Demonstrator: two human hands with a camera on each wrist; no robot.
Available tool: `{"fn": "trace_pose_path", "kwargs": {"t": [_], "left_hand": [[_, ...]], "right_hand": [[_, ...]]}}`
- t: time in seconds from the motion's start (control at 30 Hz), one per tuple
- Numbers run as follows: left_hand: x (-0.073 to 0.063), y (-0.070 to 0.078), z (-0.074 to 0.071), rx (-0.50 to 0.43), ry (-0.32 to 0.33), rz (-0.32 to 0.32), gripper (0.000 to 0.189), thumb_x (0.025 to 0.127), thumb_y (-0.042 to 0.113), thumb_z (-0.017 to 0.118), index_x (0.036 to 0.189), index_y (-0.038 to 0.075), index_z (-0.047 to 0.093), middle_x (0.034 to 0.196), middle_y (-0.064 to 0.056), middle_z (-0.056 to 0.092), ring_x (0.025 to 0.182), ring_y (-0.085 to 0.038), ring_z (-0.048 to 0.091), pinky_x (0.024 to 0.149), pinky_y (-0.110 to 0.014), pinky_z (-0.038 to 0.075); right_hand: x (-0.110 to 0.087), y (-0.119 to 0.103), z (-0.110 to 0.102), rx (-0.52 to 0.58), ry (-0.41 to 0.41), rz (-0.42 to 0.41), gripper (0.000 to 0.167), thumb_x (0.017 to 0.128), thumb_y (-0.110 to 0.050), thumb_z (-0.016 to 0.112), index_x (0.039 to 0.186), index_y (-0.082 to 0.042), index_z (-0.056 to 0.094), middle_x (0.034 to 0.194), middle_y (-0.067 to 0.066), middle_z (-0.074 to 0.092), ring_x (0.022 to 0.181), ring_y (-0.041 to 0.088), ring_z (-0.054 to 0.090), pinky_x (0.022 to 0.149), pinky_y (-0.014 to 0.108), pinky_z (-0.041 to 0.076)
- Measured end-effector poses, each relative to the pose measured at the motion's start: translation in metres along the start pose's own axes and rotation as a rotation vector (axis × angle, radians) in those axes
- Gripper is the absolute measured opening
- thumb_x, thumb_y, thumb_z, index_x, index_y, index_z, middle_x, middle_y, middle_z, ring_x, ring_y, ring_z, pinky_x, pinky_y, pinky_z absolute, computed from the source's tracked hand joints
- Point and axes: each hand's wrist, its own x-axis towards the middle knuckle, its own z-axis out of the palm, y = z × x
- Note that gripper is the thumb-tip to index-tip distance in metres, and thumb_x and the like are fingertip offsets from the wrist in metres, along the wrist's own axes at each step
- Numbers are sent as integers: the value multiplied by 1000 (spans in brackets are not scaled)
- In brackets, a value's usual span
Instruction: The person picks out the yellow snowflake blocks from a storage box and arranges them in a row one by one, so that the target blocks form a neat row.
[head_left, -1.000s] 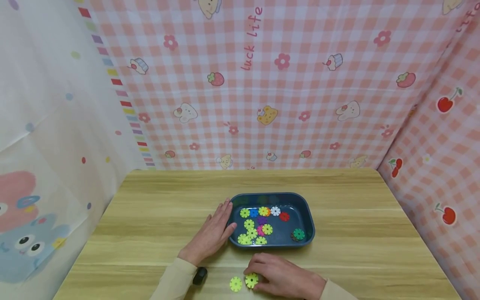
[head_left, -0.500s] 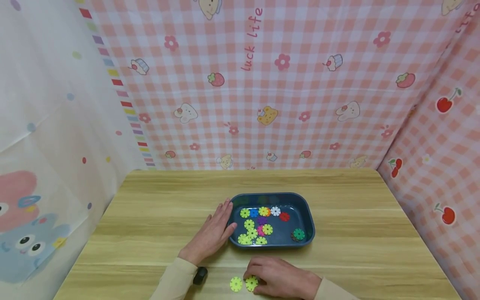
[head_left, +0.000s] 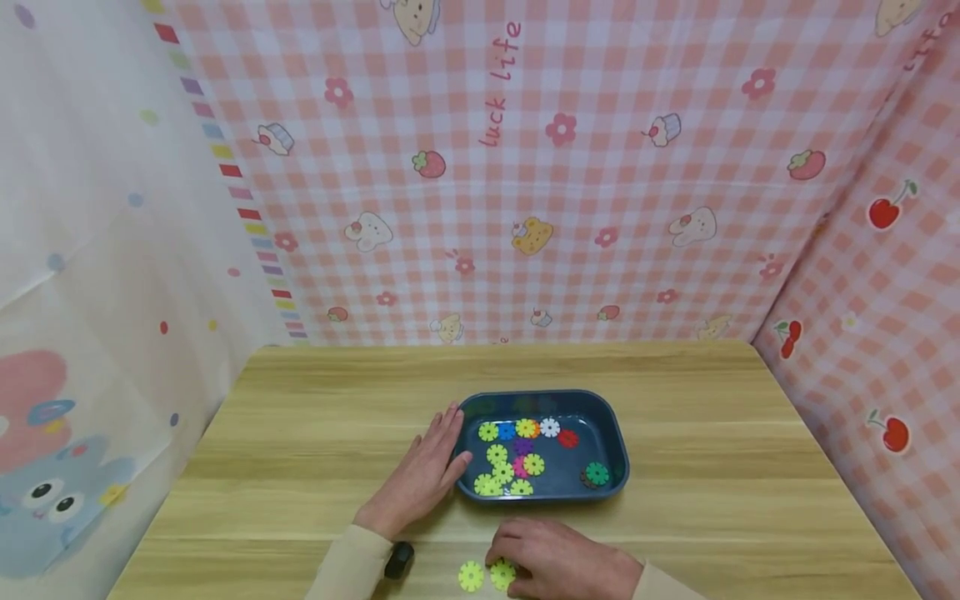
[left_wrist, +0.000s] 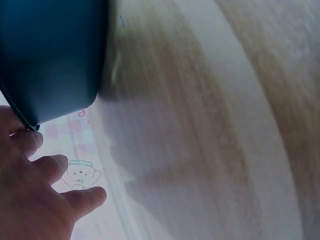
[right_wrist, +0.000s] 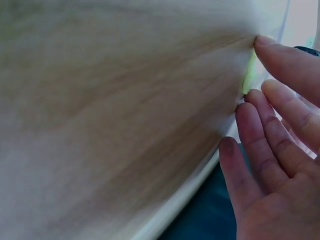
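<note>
My left hand (head_left: 415, 479) rests with straight fingers against the left side of a dark blue tray (head_left: 617, 433); the left wrist view shows the fingertips (left_wrist: 50, 167) by the tray's rim. Below the tray, my right hand (head_left: 562, 560) holds a yellow-green notched plastic disc (head_left: 502, 575) by its edge, flat at the tabletop. Thumb and fingers stand on either side of this disc (right_wrist: 248, 75) in the right wrist view, where it shows only edge-on. A second yellow-green disc (head_left: 471, 576) lies just left of it.
Inside the tray lie several yellow-green discs (head_left: 497, 454), plus a white disc (head_left: 550, 427), a red disc (head_left: 567, 438) and a green disc (head_left: 597, 473). The wooden table (head_left: 337, 442) meets a pink checked cloth (head_left: 622, 275) at the back.
The disc in my right hand has come down slightly and now looks flat beside the other one. My left hand stays at the tray. The head view has tilted a little.
</note>
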Motion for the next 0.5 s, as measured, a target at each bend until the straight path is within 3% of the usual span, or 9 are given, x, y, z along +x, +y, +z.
{"fn": "trace_pose_path", "kwargs": {"t": [0.13, 0.27, 0.37, 0.5], "left_hand": [[-1, -1, 0, 5, 1, 2, 67, 112, 39, 43, 165, 4, 21, 173, -11, 13, 157, -37, 17, 121, -64, 25], [-1, -1, 0, 2, 5, 6, 67, 112, 38, 43, 165, 4, 21, 173, -11, 13, 157, -37, 17, 120, -65, 25], [-1, -1, 0, -1, 10, 6, 67, 112, 38, 44, 165, 4, 21, 172, -11, 14, 157, -36, 16, 120, -65, 25], [-1, 0, 0, 2, 9, 2, 66, 112, 39, 43, 165, 4, 22, 172, -11, 14, 157, -36, 16, 120, -65, 25]], "right_hand": [[-2, -2, -4, 40, -1, 18, 32, 100, -34, 71, 130, -25, 67, 118, -17, 63, 97, -4, 54, 90, 18, 52], [-9, -8, -15, 64, 48, 16, 29, 102, -34, 69, 129, -23, 69, 118, -18, 66, 100, -3, 58, 92, 21, 54], [-14, -13, -29, 79, 117, 1, 25, 103, -31, 67, 126, -22, 71, 118, -16, 68, 103, -1, 61, 93, 22, 55], [-20, -12, -52, 49, 288, -60, 21, 99, -24, 73, 119, -19, 74, 116, -11, 71, 104, 3, 65, 91, 24, 57]]}}
